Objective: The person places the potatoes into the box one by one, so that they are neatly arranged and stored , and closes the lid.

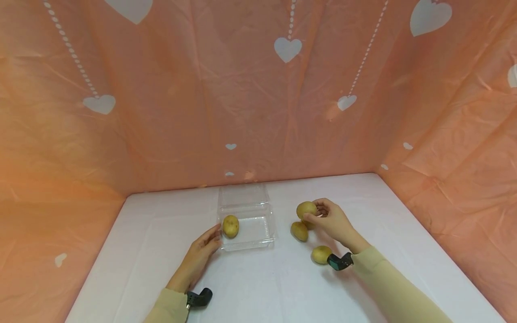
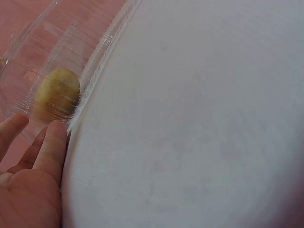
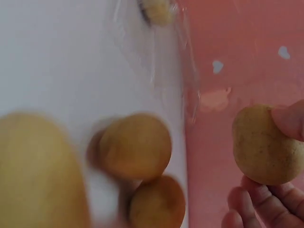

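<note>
A clear plastic clamshell box [image 1: 246, 246] lies with its lid folded back. One potato [image 1: 230, 226] is inside at the box's left end; the left wrist view shows this potato [image 2: 59, 95] through the clear wall. My left hand [image 1: 202, 251] rests its outstretched fingers against the box's left side. With thumb and fingers my right hand [image 1: 333, 222] holds another potato [image 1: 306, 210] above the table, right of the box; in the right wrist view the thumb presses on the held potato [image 3: 261, 147]. Beneath and near that hand are loose potatoes, one [image 1: 299, 231] close below it.
Another loose potato [image 1: 322, 254] lies nearer the front, beside the right wrist's black camera [image 1: 340, 261]. The white table [image 1: 258, 291] meets an orange heart-patterned cloth [image 1: 250, 112] at the back and sides. The open lid [image 1: 243, 194] reaches almost to the back edge.
</note>
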`<state>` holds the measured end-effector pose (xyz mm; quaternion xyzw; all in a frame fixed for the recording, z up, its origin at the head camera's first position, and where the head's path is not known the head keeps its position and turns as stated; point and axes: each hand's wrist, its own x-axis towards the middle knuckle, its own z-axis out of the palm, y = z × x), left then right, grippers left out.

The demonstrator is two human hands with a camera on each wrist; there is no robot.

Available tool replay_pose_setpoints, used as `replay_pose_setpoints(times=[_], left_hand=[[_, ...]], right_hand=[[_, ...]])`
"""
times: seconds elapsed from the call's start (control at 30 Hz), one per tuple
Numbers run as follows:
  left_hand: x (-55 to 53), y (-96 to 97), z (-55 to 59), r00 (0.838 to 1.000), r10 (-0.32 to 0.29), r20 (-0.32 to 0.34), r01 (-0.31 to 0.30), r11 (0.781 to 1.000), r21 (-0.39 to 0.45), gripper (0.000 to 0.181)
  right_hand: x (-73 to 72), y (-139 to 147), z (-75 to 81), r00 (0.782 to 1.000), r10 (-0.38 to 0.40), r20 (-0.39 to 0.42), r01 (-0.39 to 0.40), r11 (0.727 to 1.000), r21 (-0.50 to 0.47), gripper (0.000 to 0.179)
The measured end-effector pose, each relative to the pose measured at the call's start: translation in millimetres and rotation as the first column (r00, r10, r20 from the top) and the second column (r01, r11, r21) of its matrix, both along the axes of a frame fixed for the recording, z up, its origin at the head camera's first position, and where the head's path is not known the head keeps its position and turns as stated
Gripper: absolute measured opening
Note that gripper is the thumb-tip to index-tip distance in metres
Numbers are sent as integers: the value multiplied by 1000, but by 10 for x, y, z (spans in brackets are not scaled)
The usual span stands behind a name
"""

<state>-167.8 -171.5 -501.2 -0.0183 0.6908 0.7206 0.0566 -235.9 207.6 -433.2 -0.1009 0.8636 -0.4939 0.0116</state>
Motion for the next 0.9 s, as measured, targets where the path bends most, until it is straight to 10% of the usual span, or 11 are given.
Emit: replay_pose_setpoints(times=[0.53, 0.9], left_hand=[[23, 3, 22, 1000, -4, -13, 4, 1000, -3, 54], [39, -5, 34, 1000, -14, -10, 13, 1000, -14, 56]], right_hand=[[-55, -828, 12, 985, 159, 69, -143, 970, -195, 46], [-43, -1259, -65, 976, 214, -33, -215, 977, -20, 43]])
